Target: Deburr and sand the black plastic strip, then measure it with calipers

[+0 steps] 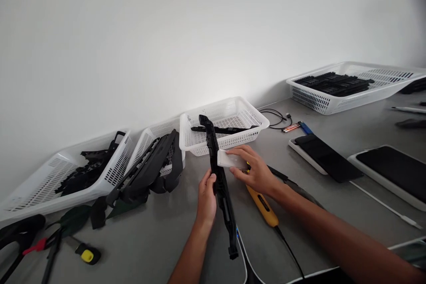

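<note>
Four white baskets (229,140) on grey table (159,239), wall (166,31) behind.

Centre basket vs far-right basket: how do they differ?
The centre basket is small, deep and nearly bare, holding one black strip; the far-right basket is wide, shallow and carries a layer of black parts. The centre one sits by the hands, the other far off. Both are white slotted plastic.
</note>
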Demonstrator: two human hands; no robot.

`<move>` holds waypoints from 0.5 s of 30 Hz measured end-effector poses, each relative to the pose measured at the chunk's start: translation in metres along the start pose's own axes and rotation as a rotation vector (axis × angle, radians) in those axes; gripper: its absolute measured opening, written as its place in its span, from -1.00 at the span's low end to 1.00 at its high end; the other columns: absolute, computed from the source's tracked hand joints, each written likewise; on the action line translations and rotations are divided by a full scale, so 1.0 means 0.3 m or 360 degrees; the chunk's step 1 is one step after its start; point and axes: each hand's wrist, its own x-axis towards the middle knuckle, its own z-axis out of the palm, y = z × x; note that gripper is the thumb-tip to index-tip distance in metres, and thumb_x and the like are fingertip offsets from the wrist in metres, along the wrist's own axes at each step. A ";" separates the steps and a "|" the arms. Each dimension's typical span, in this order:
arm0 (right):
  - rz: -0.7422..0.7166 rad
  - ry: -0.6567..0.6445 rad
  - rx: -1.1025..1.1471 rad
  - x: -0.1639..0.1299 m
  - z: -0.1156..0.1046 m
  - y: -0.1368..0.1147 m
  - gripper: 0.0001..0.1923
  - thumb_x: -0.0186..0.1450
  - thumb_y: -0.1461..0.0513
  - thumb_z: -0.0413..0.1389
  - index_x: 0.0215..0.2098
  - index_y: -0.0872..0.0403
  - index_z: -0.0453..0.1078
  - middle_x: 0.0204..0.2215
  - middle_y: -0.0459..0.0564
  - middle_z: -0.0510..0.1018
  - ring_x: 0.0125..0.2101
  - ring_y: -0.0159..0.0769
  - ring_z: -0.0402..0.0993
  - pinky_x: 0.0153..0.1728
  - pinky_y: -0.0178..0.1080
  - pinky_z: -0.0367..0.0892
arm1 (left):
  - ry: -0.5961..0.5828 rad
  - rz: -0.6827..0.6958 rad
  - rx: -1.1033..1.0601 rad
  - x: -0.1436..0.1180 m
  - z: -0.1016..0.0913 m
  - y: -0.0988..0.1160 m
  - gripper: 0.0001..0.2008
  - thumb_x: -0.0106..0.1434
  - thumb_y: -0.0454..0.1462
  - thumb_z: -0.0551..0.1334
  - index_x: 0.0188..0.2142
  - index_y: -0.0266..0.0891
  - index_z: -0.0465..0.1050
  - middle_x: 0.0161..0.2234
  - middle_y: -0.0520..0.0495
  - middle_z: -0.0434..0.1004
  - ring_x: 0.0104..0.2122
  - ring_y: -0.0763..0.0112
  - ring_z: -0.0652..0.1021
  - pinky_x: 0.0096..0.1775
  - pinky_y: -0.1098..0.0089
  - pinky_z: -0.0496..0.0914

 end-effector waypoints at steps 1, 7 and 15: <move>-0.0037 -0.0055 0.0021 -0.002 0.002 -0.005 -0.57 0.41 0.21 0.20 0.24 -0.08 0.44 0.09 0.09 0.52 0.11 -0.06 0.46 0.16 0.04 0.42 | -0.0016 -0.0012 -0.0029 -0.003 0.002 0.002 -0.63 0.23 -0.14 0.40 0.01 -0.15 0.66 0.17 -0.13 0.66 0.27 0.02 0.53 0.31 0.12 0.34; 0.0083 -0.0066 -0.0031 0.001 0.000 0.011 -0.58 0.37 0.25 0.20 0.20 -0.08 0.49 0.04 0.07 0.56 0.07 -0.05 0.49 0.14 0.07 0.44 | 0.0091 0.0028 -0.0057 -0.030 0.015 0.043 -0.67 0.23 -0.13 0.38 -0.03 -0.16 0.67 0.11 -0.12 0.70 0.22 0.06 0.57 0.30 0.13 0.36; -0.0093 -0.0218 0.0008 -0.001 0.004 -0.041 -0.53 0.39 0.25 0.22 0.25 -0.10 0.48 0.07 0.08 0.54 0.06 -0.10 0.50 0.08 -0.03 0.48 | -0.0104 0.0009 -0.0239 -0.029 0.018 0.040 -0.64 0.27 -0.09 0.37 0.01 -0.14 0.66 0.11 -0.08 0.70 0.28 0.08 0.52 0.30 0.18 0.35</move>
